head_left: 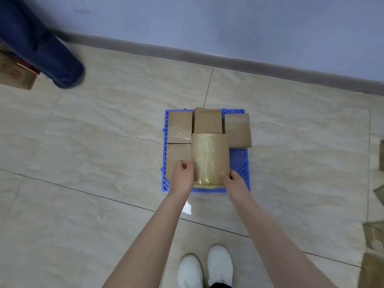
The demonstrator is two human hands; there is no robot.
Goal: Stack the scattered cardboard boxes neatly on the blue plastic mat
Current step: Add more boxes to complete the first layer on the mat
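A blue plastic mat [239,161] lies on the tiled floor near the wall. Several brown cardboard boxes lie flat on it: three in the far row [179,125], [207,120], [238,129] and one at the near left [177,156]. A tape-covered box [209,156] sits over the mat's near middle. My left hand [182,175] grips its near left edge. My right hand [233,180] grips its near right corner.
More cardboard boxes show at the right edge [374,238] and at the far left [16,73]. Another person's dark blue trouser leg [52,57] stands at the upper left. My white shoes [205,267] are just behind the mat. A wall with a grey skirting [228,59] runs beyond.
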